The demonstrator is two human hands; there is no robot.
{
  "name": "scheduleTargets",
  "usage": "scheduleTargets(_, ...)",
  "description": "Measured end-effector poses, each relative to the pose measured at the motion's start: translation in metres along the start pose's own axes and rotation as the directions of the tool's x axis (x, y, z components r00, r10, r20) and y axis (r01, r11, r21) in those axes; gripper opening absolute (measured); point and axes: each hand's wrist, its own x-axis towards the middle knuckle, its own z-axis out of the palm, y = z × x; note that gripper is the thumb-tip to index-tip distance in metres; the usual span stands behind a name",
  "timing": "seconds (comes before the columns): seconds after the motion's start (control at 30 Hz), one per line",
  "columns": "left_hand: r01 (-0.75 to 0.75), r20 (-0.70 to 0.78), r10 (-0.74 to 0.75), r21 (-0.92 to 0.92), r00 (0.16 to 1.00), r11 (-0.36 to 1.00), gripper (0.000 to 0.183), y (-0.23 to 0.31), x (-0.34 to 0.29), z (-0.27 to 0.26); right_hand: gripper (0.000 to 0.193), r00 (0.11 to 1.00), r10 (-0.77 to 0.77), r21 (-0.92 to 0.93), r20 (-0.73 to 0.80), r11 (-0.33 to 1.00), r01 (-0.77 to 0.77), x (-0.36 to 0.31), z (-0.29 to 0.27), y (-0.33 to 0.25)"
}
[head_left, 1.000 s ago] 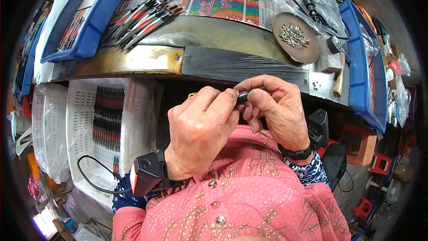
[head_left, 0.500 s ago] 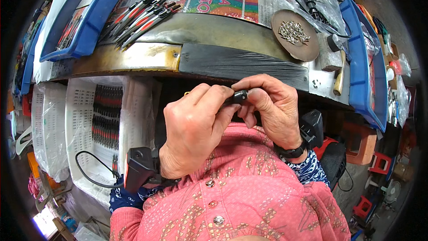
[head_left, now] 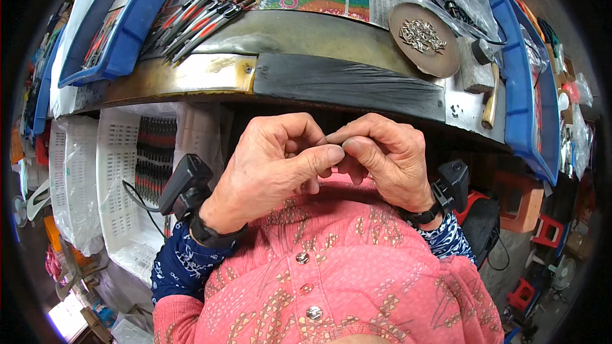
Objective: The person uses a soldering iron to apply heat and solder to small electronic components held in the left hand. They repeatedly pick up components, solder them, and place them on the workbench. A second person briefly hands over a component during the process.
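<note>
Pink cloth of your shirt [head_left: 344, 242] lies nearest, just below your fingers. Your left hand [head_left: 258, 169] and right hand [head_left: 395, 162] meet tip to tip, fingers bent and narrow; any small piece between them is hidden, so neither grip nor progress on it can be judged. Leftward, a white crate [head_left: 118, 178] holds rows of black-and-red pens [head_left: 155, 137], perhaps finished. Just beyond your knuckles, the bench [head_left: 347, 86] edge limits forward reach. On top, loose pens [head_left: 199, 33], perhaps unfinished, and a brown dish [head_left: 440, 64] of metal bits [head_left: 421, 36] leave room between; blue trays [head_left: 137, 32] bound both sides.
</note>
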Motion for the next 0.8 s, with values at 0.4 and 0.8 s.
scheduleTargets(0.4,-0.008,-0.081,-0.003,-0.136,0.997,0.991,0.015,-0.011,-0.002,0.009,0.016,0.992,-0.071,-0.046,-0.101,0.997,0.067,-0.003,0.009,0.009)
scheduleTargets(0.8,-0.03,-0.06,0.019,-0.188,0.998,0.982,0.015,-0.019,-0.003,0.01,0.019,0.967,-0.227,-0.113,-0.115,0.97,0.215,-0.003,0.01,0.017)
